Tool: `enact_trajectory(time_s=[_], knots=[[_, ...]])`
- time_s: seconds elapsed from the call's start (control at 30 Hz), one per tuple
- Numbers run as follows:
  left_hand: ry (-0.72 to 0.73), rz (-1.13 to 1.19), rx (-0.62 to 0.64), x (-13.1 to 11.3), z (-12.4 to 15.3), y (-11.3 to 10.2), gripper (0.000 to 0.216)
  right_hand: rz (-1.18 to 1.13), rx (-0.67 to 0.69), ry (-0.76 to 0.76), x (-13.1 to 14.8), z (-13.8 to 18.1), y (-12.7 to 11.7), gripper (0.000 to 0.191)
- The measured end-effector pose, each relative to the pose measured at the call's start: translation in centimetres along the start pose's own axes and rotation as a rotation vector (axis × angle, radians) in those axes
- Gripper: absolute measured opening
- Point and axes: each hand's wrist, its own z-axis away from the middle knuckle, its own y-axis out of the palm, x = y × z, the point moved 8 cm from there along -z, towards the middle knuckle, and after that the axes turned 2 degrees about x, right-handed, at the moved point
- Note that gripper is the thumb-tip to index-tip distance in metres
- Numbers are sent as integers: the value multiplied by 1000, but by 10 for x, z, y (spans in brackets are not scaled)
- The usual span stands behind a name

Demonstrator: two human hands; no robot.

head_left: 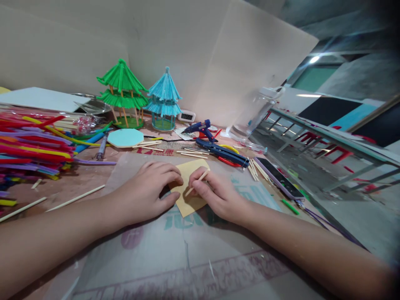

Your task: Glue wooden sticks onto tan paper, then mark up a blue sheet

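My left hand (pixel 146 191) rests palm down on the table, its curled fingertips pressing the left edge of a tan square sheet (pixel 187 200). My right hand (pixel 215 193) pinches a short wooden stick (pixel 197 181) and holds it slanted against the sheet's surface. The sheet lies flat on a printed plastic cover (pixel 175 250) between both hands.
Green (pixel 122 93) and blue (pixel 164 100) straw pavilions stand at the back. A heap of coloured straws (pixel 31 146) fills the left. A blue glue gun (pixel 200 128), pliers (pixel 223 153), loose sticks (pixel 254 168), a phone (pixel 278 177) and an octagonal card (pixel 125 137) lie nearby. The table edge runs along the right.
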Motion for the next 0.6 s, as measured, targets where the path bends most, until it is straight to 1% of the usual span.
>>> enact_trajectory(time_s=[0.13, 0.23, 0.3, 0.4, 0.53, 0.6], knots=[[8, 6, 11, 0, -1, 1, 18, 127, 83, -128, 4, -3, 6, 20], [-5, 1, 10, 1, -1, 1, 20, 258, 42, -129, -2, -6, 2, 19], [-10, 1, 15, 1, -1, 1, 20, 247, 41, -129, -3, -7, 1, 19], [-3, 9, 22, 0, 0, 1, 18, 207, 104, -157, -1, -7, 5, 17], [-15, 11, 17, 2, 0, 1, 19, 293, 31, -105, -3, -8, 0, 18], [-3, 17, 26, 1, -1, 2, 17, 260, 79, -169, 3, -7, 5, 17]])
